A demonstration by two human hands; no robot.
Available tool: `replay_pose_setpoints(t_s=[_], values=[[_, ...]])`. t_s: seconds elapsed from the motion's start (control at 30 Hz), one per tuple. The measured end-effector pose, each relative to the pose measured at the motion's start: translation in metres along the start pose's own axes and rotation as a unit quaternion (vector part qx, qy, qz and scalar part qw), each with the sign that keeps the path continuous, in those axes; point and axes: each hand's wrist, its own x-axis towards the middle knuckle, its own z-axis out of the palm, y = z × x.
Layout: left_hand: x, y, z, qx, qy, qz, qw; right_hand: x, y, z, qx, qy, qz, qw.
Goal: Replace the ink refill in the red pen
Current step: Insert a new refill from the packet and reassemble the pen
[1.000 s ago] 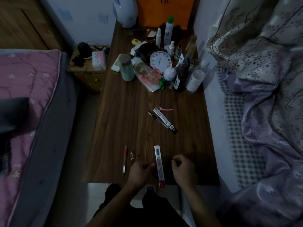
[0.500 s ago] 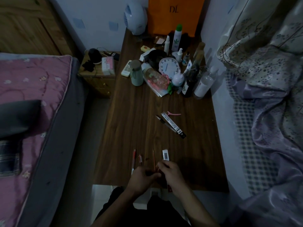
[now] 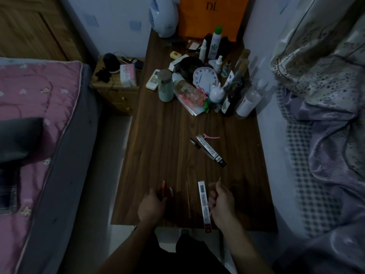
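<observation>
The red pen barrel point(image 3: 163, 188) lies near the table's front edge, with a small red pen piece point(image 3: 171, 191) beside it. My left hand point(image 3: 151, 206) rests on the barrel's near end, fingers curled over it. A thin old refill point(image 3: 188, 198) lies to the right of these. A long refill packet point(image 3: 204, 204) with a barcode lies further right, its near end over the table edge. My right hand point(image 3: 222, 202) is closed around a thin new refill point(image 3: 218, 179), whose tip sticks up past my fingers.
A second refill packet point(image 3: 211, 151), a dark pen point(image 3: 195, 144) and a pink hair clip point(image 3: 212, 137) lie mid-table. Bottles, a clock point(image 3: 205, 80) and a jar point(image 3: 165, 86) crowd the far end. Beds flank the wooden table point(image 3: 158, 151) on both sides.
My hands, which met over the packet, have parted. The right hand has drawn a thin refill away to the right; the left hand has moved left onto the red pen barrel.
</observation>
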Motion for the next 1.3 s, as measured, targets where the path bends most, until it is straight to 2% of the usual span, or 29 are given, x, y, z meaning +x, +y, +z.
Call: replay_pose_setpoints(t_s=[0.2, 0.37, 0.6, 0.7, 0.8, 1.07, 1.3], values=[[0.009, 0.003, -0.007, 0.056, 0.016, -0.022, 0.998, -0.005, -0.017, 0.008, 0.060, -0.021, 0.010, 0.998], [-0.001, 0.005, -0.021, -0.022, 0.017, -0.013, 1.000, -0.012, -0.031, 0.018, 0.138, -0.066, 0.026, 0.988], [-0.057, 0.039, -0.043, -0.220, -0.041, 0.119, 0.967, -0.037, -0.064, 0.039, 0.262, -0.148, 0.036, 0.953], [-0.086, 0.053, -0.052, -0.232, -0.055, 0.211, 0.948, -0.056, -0.083, 0.047, 0.305, -0.203, 0.028, 0.930], [-0.107, 0.064, -0.057, -0.211, -0.033, 0.281, 0.936, -0.076, -0.099, 0.053, 0.316, -0.253, 0.002, 0.915], [-0.141, 0.080, -0.071, -0.208, -0.024, 0.346, 0.915, -0.125, -0.123, 0.054, 0.326, -0.349, -0.069, 0.876], [-0.160, 0.086, -0.081, -0.230, -0.003, 0.364, 0.902, -0.146, -0.126, 0.056, 0.296, -0.366, -0.125, 0.874]])
